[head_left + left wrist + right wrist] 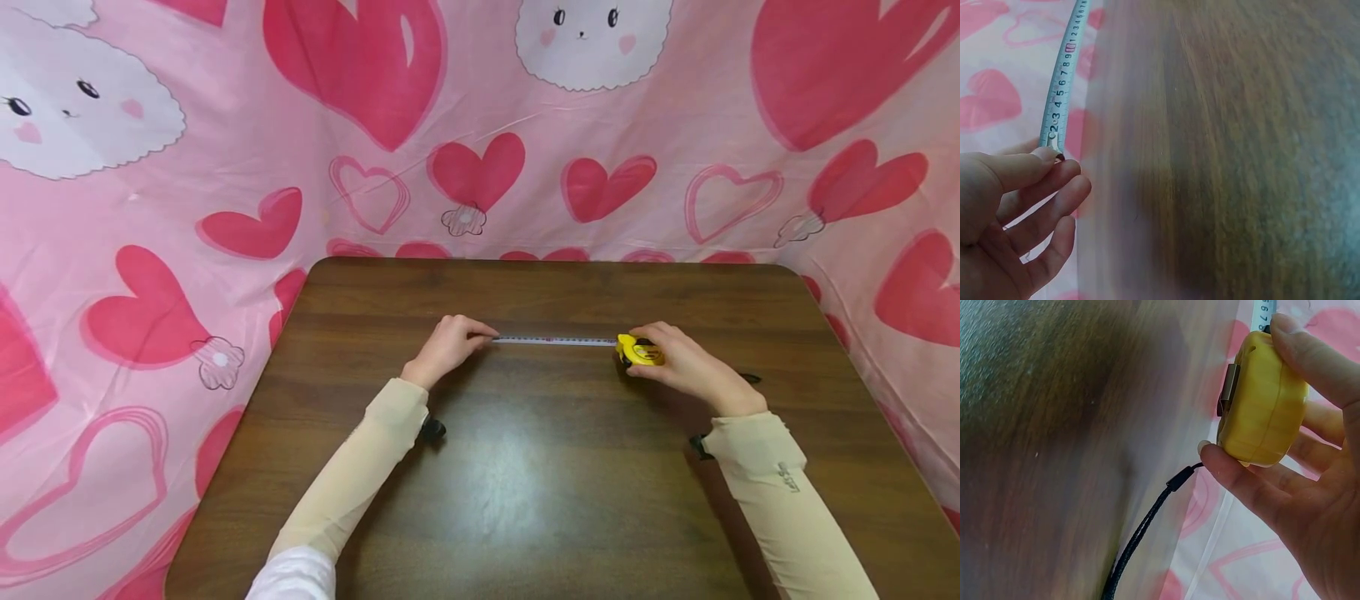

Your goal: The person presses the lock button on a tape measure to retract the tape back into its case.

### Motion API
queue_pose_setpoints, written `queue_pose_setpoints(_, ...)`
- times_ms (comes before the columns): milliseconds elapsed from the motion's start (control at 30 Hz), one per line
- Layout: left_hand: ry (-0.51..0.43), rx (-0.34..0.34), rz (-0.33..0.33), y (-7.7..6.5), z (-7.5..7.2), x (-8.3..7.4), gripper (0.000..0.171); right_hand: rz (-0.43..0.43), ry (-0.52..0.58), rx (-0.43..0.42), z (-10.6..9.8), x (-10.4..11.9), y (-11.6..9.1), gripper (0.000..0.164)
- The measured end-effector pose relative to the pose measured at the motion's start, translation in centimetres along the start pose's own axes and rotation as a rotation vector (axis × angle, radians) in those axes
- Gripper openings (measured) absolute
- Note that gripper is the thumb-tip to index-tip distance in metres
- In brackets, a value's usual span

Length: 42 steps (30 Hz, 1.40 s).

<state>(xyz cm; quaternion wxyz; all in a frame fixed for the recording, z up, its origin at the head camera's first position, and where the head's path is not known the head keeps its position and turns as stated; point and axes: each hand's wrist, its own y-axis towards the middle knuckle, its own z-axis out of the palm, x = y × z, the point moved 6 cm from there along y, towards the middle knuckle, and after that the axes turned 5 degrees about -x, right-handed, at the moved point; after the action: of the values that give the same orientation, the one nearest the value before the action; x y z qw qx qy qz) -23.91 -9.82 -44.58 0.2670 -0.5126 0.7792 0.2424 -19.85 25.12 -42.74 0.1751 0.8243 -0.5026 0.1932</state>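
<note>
A yellow tape measure (643,352) is gripped by my right hand (681,363) above the right half of the table. Its white blade (555,340) runs out to the left, level and straight. At the blade's free end, my left hand (448,346) pinches the tip between thumb and finger. Small numbers on the blade (1060,87) show in the left wrist view. The right wrist view shows the yellow case (1266,400) with a metal clip (1229,390) on its side, fingers and thumb around it. A black wrist cord (1141,525) hangs from the case.
A dark brown wooden table (510,517) with rounded far corners lies under both hands. Pink fabric (480,108) printed with hearts and white faces hangs behind the table and along its sides. Black straps with small devices (432,429) sit at both wrists.
</note>
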Motion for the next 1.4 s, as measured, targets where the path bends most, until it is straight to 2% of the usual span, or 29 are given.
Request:
queue_pose_setpoints(300,-0.022,0.009,-0.016,0.3,0.4,-0.1,0.02,0.022,0.011,0.03,0.1,0.2,0.2,0.061)
queue_pose_setpoints(867,0.013,0.009,0.041,0.8,1.1,-1.1,0.019,0.037,0.02,0.048,0.5,0.6,0.6,0.062)
queue_pose_setpoints(1400,0.002,0.013,0.058,1.1,1.8,-2.1,0.018,0.044,0.019,0.072,1.1,1.2,0.8,0.064)
